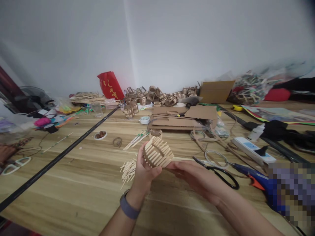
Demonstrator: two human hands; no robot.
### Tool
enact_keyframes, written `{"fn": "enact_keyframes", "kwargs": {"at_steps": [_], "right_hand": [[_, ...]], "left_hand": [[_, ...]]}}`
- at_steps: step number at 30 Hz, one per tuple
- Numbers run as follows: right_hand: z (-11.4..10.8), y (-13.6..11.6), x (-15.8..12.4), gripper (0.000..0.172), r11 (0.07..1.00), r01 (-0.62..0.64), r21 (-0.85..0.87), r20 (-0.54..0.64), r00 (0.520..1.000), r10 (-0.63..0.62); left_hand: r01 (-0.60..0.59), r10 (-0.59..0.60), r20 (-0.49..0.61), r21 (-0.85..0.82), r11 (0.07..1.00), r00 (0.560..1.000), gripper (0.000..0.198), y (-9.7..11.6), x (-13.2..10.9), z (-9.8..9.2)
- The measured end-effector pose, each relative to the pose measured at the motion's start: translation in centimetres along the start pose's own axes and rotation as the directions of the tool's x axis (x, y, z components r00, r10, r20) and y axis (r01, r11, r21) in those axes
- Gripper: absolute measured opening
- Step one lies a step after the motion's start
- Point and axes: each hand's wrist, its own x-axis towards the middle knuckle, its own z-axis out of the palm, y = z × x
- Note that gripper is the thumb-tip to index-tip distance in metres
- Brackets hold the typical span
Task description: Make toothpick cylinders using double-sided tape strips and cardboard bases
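A small round basket of pale wooden sticks around brown bands (157, 154) is tilted in front of me. My left hand (145, 170), with a watch on its wrist, is closed around its left side, thumb along the lower edge. At its lower right edge, the fingertips of my right hand (189, 173) meet the sticks, fingers long and pressed together; the thumb is hidden. Loose short sticks (128, 170) lie piled left of my left hand. Just behind the held basket stands another small stick basket (156, 133).
Black scissors (222, 175), a blue glue gun (256, 180) and a power strip (254, 150) lie to the right. Flat cardboard (177, 121) is behind, with many finished baskets (157, 95) against the wall. A bowl of brown beads (100, 135) sits left. Another person's hand (8, 154) is at far left.
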Motion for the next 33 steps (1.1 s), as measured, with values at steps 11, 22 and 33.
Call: {"fn": "enact_keyframes", "kwargs": {"at_steps": [11,22,33], "right_hand": [[-1.4,-1.0,-0.8,0.037,0.837,0.057,-0.544,-0.246,0.943,-0.224],[-0.2,-0.3,-1.1,0.011,0.688,0.186,-0.701,-0.179,0.889,-0.422],[0.2,-0.5,-1.3,0.011,0.643,0.279,-0.713,-0.102,0.866,-0.490]], "left_hand": [[0.098,-0.122,-0.046,-0.355,0.930,0.992,0.058,1.0,1.9,-0.5],[0.154,-0.173,-0.006,-0.426,0.892,0.985,0.057,0.7,1.6,-0.2],[0.226,-0.202,0.102,-0.442,0.868,0.974,0.049,0.6,1.3,-0.2]]}}
